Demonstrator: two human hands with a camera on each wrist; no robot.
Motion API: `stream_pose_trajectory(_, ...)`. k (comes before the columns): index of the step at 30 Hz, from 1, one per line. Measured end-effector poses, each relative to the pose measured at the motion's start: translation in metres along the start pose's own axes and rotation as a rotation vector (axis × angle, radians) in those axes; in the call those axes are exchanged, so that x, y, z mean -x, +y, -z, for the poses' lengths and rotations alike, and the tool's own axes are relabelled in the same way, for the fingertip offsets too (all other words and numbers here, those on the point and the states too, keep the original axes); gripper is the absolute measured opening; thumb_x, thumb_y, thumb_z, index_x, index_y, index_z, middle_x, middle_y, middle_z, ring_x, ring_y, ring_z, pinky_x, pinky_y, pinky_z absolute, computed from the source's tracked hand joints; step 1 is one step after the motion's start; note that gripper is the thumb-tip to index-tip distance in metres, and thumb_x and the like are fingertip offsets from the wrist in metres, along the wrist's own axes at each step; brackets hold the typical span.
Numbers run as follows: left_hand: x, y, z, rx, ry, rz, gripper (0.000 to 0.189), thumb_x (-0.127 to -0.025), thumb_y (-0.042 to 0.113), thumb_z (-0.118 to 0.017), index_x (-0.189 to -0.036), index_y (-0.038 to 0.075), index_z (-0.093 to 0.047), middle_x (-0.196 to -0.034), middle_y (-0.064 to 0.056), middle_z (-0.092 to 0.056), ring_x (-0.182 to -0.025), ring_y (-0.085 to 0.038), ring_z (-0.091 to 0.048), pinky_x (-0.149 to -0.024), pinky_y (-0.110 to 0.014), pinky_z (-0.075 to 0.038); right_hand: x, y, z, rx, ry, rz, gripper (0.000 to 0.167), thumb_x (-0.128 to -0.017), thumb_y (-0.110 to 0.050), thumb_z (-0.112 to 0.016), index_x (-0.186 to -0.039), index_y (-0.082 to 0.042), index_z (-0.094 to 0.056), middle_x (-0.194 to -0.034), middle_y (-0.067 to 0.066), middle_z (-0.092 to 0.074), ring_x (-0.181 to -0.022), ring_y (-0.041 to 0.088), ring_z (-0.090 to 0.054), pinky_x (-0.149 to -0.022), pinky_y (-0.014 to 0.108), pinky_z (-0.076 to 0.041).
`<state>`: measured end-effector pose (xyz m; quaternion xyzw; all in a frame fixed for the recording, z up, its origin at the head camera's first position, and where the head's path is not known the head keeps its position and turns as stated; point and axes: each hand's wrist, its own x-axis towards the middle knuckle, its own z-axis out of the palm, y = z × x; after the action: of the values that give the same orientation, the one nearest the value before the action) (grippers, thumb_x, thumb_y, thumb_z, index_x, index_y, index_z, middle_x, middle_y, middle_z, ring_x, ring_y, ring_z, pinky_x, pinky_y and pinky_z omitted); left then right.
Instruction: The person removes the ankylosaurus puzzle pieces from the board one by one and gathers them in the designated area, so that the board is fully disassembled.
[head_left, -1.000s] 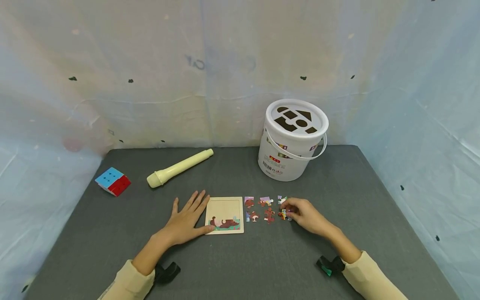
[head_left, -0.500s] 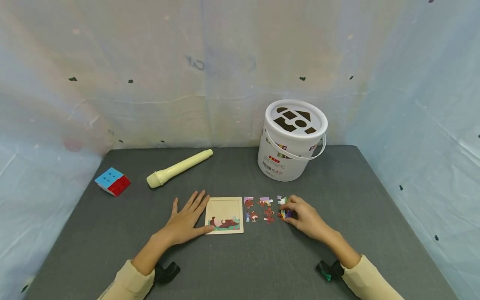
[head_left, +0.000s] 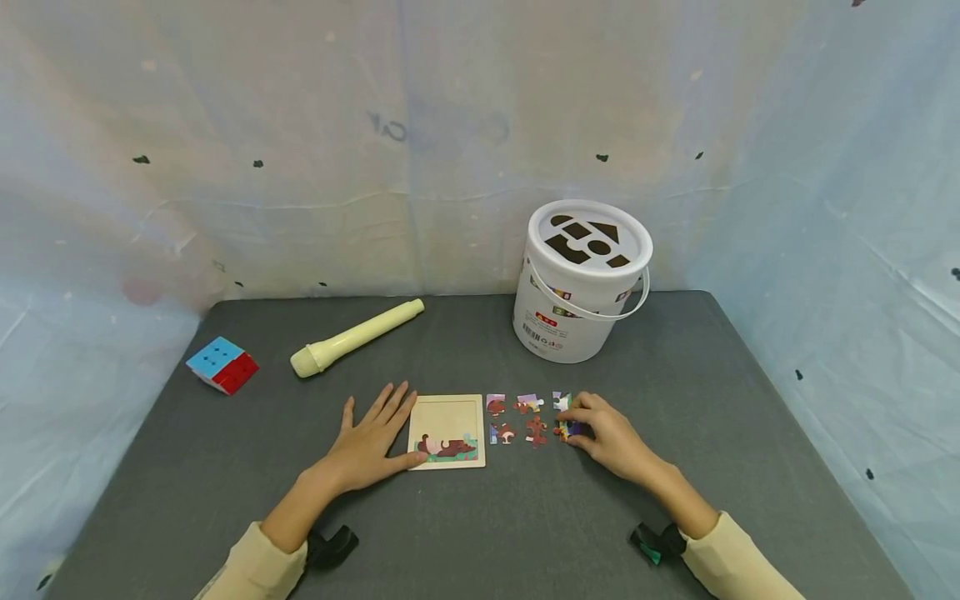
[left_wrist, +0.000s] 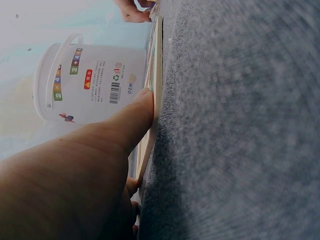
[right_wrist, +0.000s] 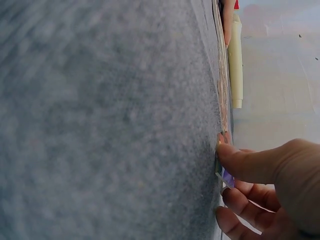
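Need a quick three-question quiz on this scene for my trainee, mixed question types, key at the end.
1. True or false: the left hand has its thumb on the frame.
2. In the head view, where is the cube relative to the bucket? a) to its right, b) to its left, c) on top of it.
3. What is the right hand doing?

Key: 1. True. 2. b. 3. Pinching a puzzle piece.

Left hand [head_left: 367, 450] palm-down, splayed wide — right hand [head_left: 611, 437] curled, pinching.
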<state>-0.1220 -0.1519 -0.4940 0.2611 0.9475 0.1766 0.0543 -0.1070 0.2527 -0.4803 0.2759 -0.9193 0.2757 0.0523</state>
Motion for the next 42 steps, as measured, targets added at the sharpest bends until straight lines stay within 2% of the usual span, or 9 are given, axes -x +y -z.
stream_pose_trajectory(7, 0.0005, 0.0006, 0.0, 0.005, -0.003, 0.005, 0.098, -0.09, 0.068, -0.057, -0.161, 0.011, -0.02, -0.166, -0.012, -0.013, -0.152, -0.035, -0.009, -0.108, -0.075, 0.005, -0.0005, 0.0014, -0.0008, -0.011, 0.041, 0.051, 0.041, -0.076, 0.004, -0.084, -0.113, -0.006, -0.071, -0.097, 0.001, -0.062, -0.087, 0.017, -0.055, -0.072, 0.032, -0.047)
stream_pose_trajectory(12, 0.0008, 0.0007, 0.0005, 0.008, -0.001, 0.003, 0.098, -0.09, 0.067, -0.058, -0.16, 0.011, -0.02, -0.166, -0.012, -0.014, -0.152, -0.036, -0.009, -0.107, -0.075, 0.005, -0.0005, 0.001, -0.0002, -0.021, 0.061, 0.055, 0.043, -0.074, 0.006, -0.084, -0.113, -0.005, -0.069, -0.099, 0.002, -0.064, -0.09, 0.019, -0.059, -0.074, 0.036, -0.05)
stream_pose_trajectory(30, 0.0018, 0.001, 0.0007, -0.011, 0.019, -0.011, 0.097, -0.091, 0.067, -0.057, -0.16, 0.008, -0.023, -0.165, -0.015, -0.017, -0.151, -0.038, -0.012, -0.106, -0.077, 0.002, 0.0017, 0.0032, -0.0007, -0.002, 0.072, 0.03, 0.041, -0.076, 0.004, -0.084, -0.113, -0.004, -0.068, -0.099, 0.003, -0.063, -0.088, 0.018, -0.058, -0.073, 0.035, -0.05)
stream_pose_trajectory(37, 0.0014, -0.0022, -0.0026, 0.009, 0.02, -0.016, 0.098, -0.09, 0.069, -0.055, -0.16, 0.009, -0.022, -0.165, -0.015, -0.016, -0.151, -0.038, -0.01, -0.106, -0.077, 0.004, 0.0027, 0.0044, -0.0011, -0.008, 0.069, -0.002, 0.037, -0.077, 0.003, -0.083, -0.111, -0.005, -0.069, -0.096, 0.001, -0.063, -0.088, 0.017, -0.059, -0.074, 0.035, -0.051)
stream_pose_trajectory(42, 0.0, -0.0048, -0.0056, 0.016, 0.019, -0.03, 0.098, -0.091, 0.071, -0.052, -0.161, 0.01, -0.02, -0.166, -0.014, -0.015, -0.152, -0.037, -0.009, -0.106, -0.076, 0.005, 0.0029, 0.0043, -0.0011, -0.014, 0.072, 0.005, 0.033, -0.078, 0.002, -0.083, -0.107, -0.006, -0.07, -0.095, 0.001, -0.065, -0.087, 0.016, -0.06, -0.074, 0.034, -0.052)
